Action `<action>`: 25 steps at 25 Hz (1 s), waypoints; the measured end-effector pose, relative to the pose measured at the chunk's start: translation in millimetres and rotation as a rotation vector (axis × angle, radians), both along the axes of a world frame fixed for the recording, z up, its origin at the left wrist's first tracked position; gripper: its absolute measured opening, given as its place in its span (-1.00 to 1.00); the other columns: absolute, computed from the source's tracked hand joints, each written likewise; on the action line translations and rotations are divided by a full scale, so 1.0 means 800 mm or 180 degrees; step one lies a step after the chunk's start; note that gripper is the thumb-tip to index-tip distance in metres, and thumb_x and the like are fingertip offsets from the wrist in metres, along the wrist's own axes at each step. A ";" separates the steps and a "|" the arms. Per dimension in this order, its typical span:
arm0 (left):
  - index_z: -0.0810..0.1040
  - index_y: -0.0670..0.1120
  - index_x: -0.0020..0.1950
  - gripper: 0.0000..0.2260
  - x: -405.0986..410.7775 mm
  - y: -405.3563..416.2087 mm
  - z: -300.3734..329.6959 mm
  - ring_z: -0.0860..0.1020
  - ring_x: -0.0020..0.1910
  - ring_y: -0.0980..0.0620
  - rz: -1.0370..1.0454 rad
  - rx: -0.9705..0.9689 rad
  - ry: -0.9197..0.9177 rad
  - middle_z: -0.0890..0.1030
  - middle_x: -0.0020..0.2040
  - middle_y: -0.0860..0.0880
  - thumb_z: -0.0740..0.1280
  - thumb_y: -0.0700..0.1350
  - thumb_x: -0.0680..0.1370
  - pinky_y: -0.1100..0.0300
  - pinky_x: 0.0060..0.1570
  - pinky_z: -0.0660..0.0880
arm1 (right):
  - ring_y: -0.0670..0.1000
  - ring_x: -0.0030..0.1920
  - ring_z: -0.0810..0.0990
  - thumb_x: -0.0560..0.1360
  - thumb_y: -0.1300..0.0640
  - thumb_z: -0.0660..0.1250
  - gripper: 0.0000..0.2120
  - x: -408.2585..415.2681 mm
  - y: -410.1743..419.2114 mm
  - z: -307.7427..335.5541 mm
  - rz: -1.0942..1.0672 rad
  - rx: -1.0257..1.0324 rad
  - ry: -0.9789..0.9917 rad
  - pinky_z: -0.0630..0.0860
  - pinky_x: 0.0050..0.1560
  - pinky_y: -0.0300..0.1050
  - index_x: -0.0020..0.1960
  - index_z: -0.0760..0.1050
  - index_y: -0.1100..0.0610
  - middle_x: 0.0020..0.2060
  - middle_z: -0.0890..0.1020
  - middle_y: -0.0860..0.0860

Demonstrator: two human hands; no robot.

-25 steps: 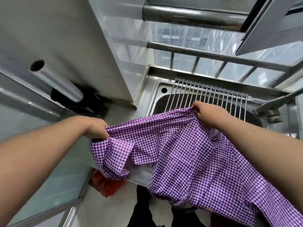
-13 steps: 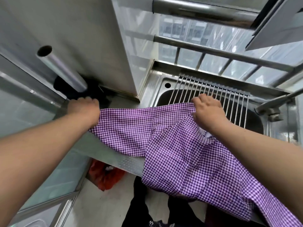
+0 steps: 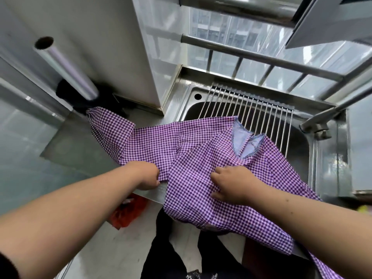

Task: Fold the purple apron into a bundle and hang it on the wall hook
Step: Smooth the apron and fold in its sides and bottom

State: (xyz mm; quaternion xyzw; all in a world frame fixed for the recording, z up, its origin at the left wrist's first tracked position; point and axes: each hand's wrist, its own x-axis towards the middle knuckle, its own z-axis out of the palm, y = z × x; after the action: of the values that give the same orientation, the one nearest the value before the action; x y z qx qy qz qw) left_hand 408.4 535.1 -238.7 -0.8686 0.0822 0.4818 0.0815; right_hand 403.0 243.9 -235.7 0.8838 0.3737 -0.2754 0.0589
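The purple checked apron lies spread over the steel counter and the front of the sink rack, its lower part hanging off the counter's front edge. Its neckline with blue striped trim faces up near the rack. My left hand pinches the cloth at the near edge of the counter. My right hand rests on top of the fabric with fingers curled into it, just right of the left hand. No wall hook can be made out.
A steel sink with a wire rack sits behind the apron, a tap at its right. A metal tube juts from the left wall above a dark object. A red bag lies on the floor below the counter.
Both hands let go of the apron's top edge, which now lies on the counter and rack, and came back toward me to the cloth at the counter's front edge.
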 end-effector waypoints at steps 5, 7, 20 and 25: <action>0.57 0.01 0.34 -0.71 -0.033 0.000 -0.023 0.58 0.18 -0.01 0.0591 -0.0472 -0.0084 0.63 0.29 0.00 0.28 0.01 0.64 0.11 0.11 0.48 | 0.12 0.12 0.61 0.60 -0.25 0.29 -0.52 -0.043 0.005 -0.004 0.0083 0.0038 0.0051 0.56 -0.01 0.05 0.33 0.43 0.06 0.15 0.56 0.03; 0.56 0.00 0.39 -0.67 -0.045 0.000 -0.037 0.58 0.25 -0.03 0.0880 -0.0716 -0.0122 0.62 0.34 -0.03 0.31 -0.08 0.62 0.11 0.22 0.50 | 0.12 0.13 0.61 0.58 -0.23 0.32 -0.54 -0.065 0.010 -0.007 -0.0170 0.0022 0.0053 0.60 0.03 0.07 0.31 0.42 0.06 0.16 0.55 0.03; 0.62 -0.21 0.11 -0.76 -0.087 -0.033 -0.095 0.63 -0.17 -0.02 0.3702 -0.2213 -0.0524 0.71 0.00 -0.18 0.40 -0.02 0.63 0.13 -0.18 0.56 | 0.13 0.18 0.55 0.62 0.16 0.25 -0.80 -0.130 0.004 -0.062 -0.1608 0.0178 -0.0304 0.59 0.16 0.09 0.24 0.46 0.07 0.14 0.51 0.06; 0.49 -0.22 0.50 -0.54 -0.098 -0.040 -0.078 0.61 0.27 -0.08 0.3711 -0.2150 0.0065 0.56 0.44 -0.15 0.38 -0.04 0.65 0.14 0.14 0.54 | 0.13 0.21 0.54 0.61 0.18 0.25 -0.81 -0.129 -0.002 -0.059 -0.1695 0.0285 -0.0228 0.54 0.19 0.05 0.22 0.41 0.08 0.15 0.54 0.07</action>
State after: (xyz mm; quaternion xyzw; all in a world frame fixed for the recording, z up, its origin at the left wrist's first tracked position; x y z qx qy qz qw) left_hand 330.2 502.9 -300.8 -0.7441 -0.2531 0.4030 -0.4688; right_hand 300.2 242.7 -282.8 0.9618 0.1375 -0.2330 -0.0416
